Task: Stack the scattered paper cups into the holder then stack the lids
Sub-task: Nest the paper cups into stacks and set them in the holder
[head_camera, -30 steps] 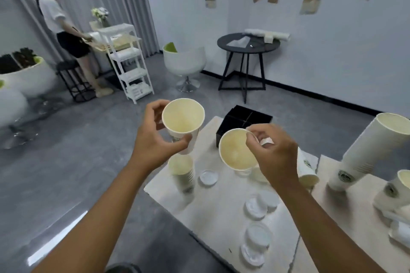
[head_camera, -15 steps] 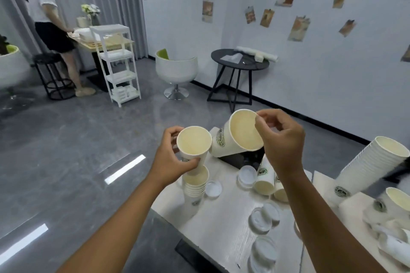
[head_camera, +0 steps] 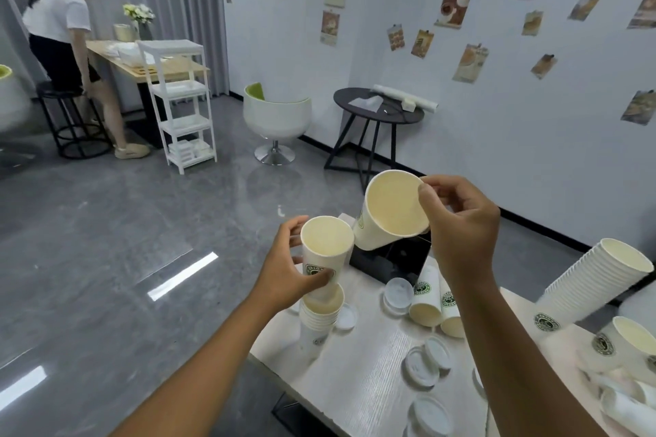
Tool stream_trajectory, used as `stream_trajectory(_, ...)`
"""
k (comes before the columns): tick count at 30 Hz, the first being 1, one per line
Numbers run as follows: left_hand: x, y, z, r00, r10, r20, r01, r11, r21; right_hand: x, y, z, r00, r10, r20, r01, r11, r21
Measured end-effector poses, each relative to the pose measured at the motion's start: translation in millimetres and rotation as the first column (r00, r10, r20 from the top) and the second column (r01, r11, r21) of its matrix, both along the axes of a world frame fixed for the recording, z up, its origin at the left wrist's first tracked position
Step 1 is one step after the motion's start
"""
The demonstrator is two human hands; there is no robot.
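My left hand point(head_camera: 284, 273) grips a white paper cup point(head_camera: 324, 252) upright, its base just above the mouth of a short stack of cups point(head_camera: 319, 316) at the table's left edge. My right hand point(head_camera: 458, 227) pinches the rim of a second paper cup point(head_camera: 387, 213), tilted with its mouth toward me, above the black holder point(head_camera: 387, 262). Two cups point(head_camera: 435, 301) lie on their sides near the holder. Several clear lids point(head_camera: 426, 362) lie scattered on the table. A long stack of cups point(head_camera: 596, 284) leans at the right.
The light wood table point(head_camera: 358, 372) ends just left of the short stack, with grey floor beyond. More loose cups point(head_camera: 624, 344) lie at the far right. A person works at a counter far left; a round black side table point(head_camera: 376, 110) stands behind.
My left hand has lowered its cup toward the short stack. My right hand has lifted its cup up and over the black holder, tilting it. The camera view has shifted up.
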State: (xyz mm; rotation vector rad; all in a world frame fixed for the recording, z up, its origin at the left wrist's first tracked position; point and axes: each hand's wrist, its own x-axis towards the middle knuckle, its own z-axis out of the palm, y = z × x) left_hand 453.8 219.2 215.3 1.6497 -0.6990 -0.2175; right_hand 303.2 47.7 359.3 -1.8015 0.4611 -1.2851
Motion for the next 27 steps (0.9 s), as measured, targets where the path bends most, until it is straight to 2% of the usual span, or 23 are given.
stream_trajectory(9,-1.0,-7.0,-3.9,0.999,-0.036,0.019,0.035,0.999,0.020,-3.5,-0.5,6.3,0.998,-0.062,0.004,0.062,0.996,-0.066)
stream_trajectory(22,-2.7,1.3,-8.9,0.997,-0.052,0.055,0.048,0.997,0.065,-8.8,-4.4,15.8,0.995,-0.072,0.075,0.074,0.997,-0.018)
stream_trajectory(27,-7.7,0.3,-26.4,0.997,-0.066,0.029,0.063,0.991,0.116,-6.9,-3.2,11.9,0.998,-0.027,0.051,0.028,1.000,-0.003)
